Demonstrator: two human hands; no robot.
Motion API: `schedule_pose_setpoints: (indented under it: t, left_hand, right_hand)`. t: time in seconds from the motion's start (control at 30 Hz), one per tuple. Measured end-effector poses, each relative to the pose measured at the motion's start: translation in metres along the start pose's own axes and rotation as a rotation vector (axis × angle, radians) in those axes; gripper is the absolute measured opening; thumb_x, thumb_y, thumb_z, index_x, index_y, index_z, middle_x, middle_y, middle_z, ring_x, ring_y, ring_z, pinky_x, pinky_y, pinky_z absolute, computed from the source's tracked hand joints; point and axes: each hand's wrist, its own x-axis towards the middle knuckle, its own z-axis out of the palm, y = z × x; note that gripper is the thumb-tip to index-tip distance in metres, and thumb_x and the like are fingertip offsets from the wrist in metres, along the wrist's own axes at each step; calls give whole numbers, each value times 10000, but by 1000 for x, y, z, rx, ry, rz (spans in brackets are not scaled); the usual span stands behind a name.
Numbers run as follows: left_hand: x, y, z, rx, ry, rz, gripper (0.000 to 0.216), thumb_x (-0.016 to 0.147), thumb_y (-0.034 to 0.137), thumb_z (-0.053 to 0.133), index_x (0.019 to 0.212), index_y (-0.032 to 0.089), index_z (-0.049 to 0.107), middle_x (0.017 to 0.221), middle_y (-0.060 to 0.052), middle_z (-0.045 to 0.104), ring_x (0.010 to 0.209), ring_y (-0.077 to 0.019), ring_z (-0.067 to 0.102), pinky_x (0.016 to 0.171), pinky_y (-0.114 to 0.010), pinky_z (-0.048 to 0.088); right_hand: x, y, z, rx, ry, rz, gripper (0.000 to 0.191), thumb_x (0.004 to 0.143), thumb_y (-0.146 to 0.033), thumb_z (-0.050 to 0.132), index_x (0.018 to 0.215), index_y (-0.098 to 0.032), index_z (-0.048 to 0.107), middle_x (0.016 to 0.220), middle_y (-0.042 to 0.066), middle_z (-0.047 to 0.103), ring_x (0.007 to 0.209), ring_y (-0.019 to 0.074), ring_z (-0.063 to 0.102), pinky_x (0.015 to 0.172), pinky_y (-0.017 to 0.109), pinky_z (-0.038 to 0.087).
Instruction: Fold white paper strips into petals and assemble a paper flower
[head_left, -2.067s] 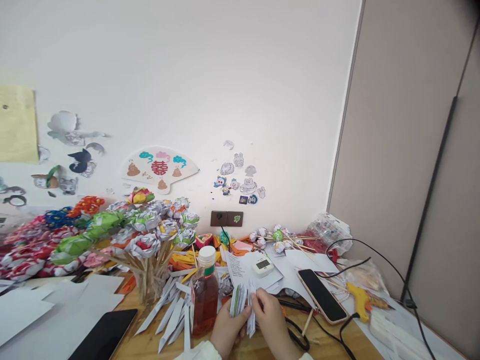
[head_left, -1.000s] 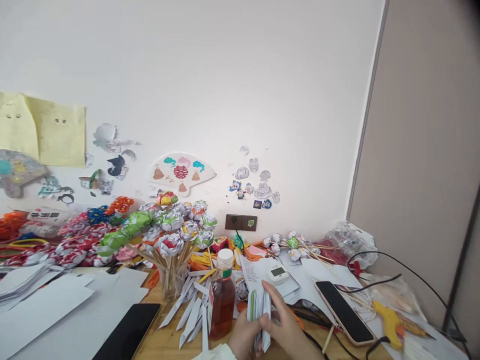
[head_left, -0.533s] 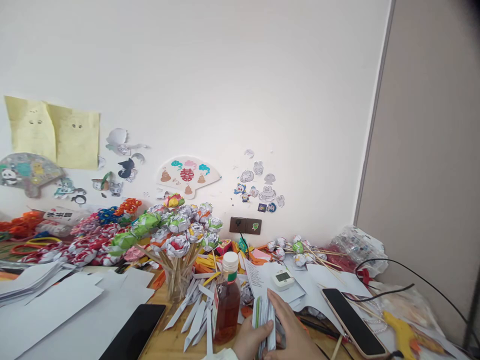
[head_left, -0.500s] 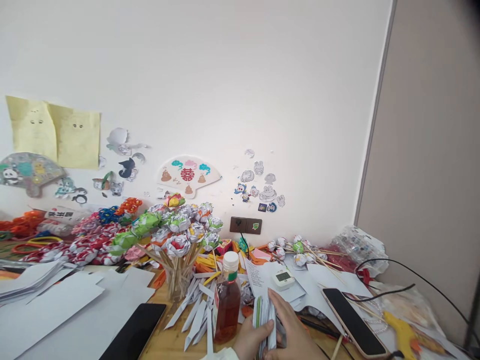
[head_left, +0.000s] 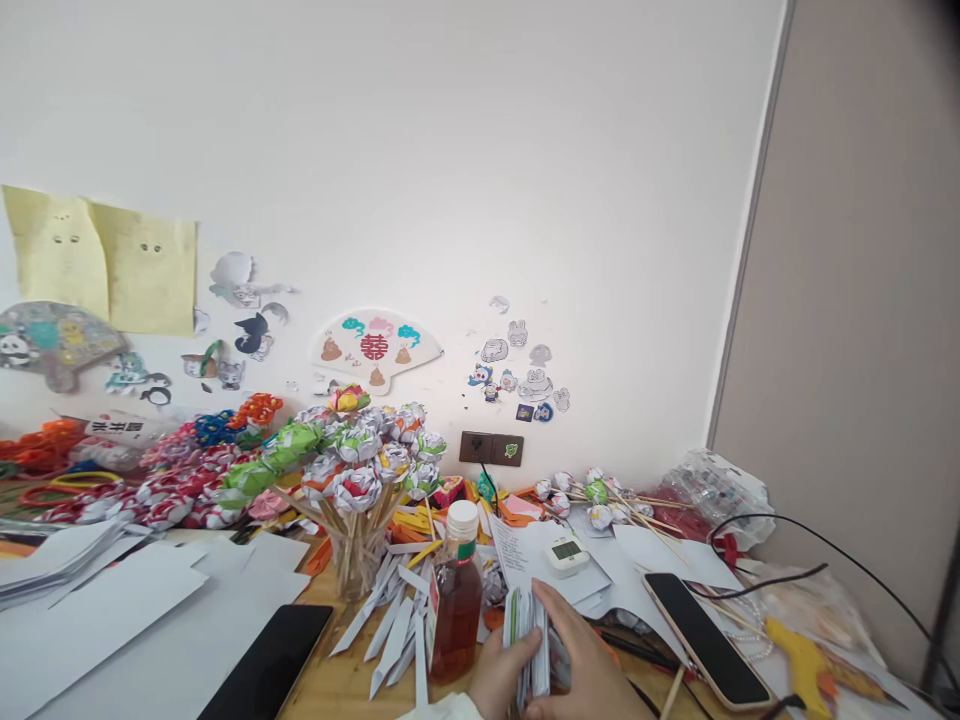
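Low in the view, a bundle of folded white paper pieces (head_left: 534, 640), with a green edge on its left side, stands upright between my hands. My left hand (head_left: 499, 678) grips it from the left, the thumb pressed across its near face. From the right, my right hand (head_left: 592, 670) closes around it, its index finger stretched along the far top edge. The lower part of the bundle is hidden. Just left of my hands stands a bottle of reddish-brown liquid (head_left: 454, 610) with a white cap. Folded white paper strips (head_left: 394, 630) lie loose beyond it.
Paper flowers on sticks (head_left: 360, 450) fill a clear cup. White sheets (head_left: 112, 620) and a black phone (head_left: 270, 665) lie left. Right are a white timer (head_left: 565, 553), another phone (head_left: 705, 640), a yellow glue gun (head_left: 799, 665) and a black cable (head_left: 832, 535). A wall socket (head_left: 491, 449) sits behind.
The bundle stays in both hands, and my fingers have shifted only slightly on it. The view has moved a little; the things on the table are where they were.
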Motion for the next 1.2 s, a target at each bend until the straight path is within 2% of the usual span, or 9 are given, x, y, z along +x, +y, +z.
schedule_pose_setpoints:
  t: [0.1,0.27,0.43,0.6,0.77,0.97,1.07,1.2]
  left_hand:
    - [-2,3,2,-4,-15,25,536,407,433,720,804,109,564,548,-36,607,501,-162,552,523,-277,406]
    - [-1,3,2,65,-114,-11,463,417,449,714,683,100,565,443,-27,581,417,-131,516,474,-252,388]
    - [-6,5,1,39,-194,-19,391,485,411,699,685,104,562,462,-33,593,436,-130,532,463,-233,380]
    - [-10,8,3,27,-165,-37,380,507,400,690,696,96,563,479,-43,601,451,-138,542,465,-237,391]
    - [-11,10,7,-13,-74,-40,406,477,414,700,711,115,554,466,-26,593,434,-142,539,462,-246,398]
    - [-11,13,6,20,-161,-50,427,486,443,686,704,93,572,453,-40,593,436,-138,535,459,-236,384]
    - [-9,11,4,46,-158,-53,431,494,427,686,724,81,573,459,-48,601,430,-138,533,445,-232,374]
    - [-8,9,1,73,-142,-47,408,509,425,674,710,86,565,469,-49,603,398,-125,516,383,-209,331]
  right_hand:
    - [0,-2,0,1,-18,-2,973,475,-467,684,1278,-179,217,1327,113,244,1202,283,216,972,398,194]
    - [-1,1,1,29,-6,-10,1017,456,-461,698,1287,-195,177,1340,115,204,1213,282,185,970,401,194]
    - [-2,-5,-3,60,-6,21,1029,454,-451,698,1290,-190,157,1332,126,211,1208,283,195,964,405,202]
    - [-2,-7,-2,45,18,35,1032,435,-409,716,1285,-196,172,1322,132,232,1199,299,209,961,416,198]
    - [-4,-4,2,15,28,18,1015,451,-424,708,1283,-193,173,1314,127,247,1194,288,224,962,408,200]
    - [-4,-13,-3,61,52,14,1013,449,-436,708,1278,-197,176,1303,113,268,1183,263,253,951,371,239]
    - [-4,-18,-5,85,56,46,1036,418,-437,719,1275,-212,183,1274,109,312,1161,271,288,939,384,249]
    - [-4,-22,-6,128,15,72,1037,460,-433,703,1292,-226,118,1259,111,333,1150,272,305,923,388,264]
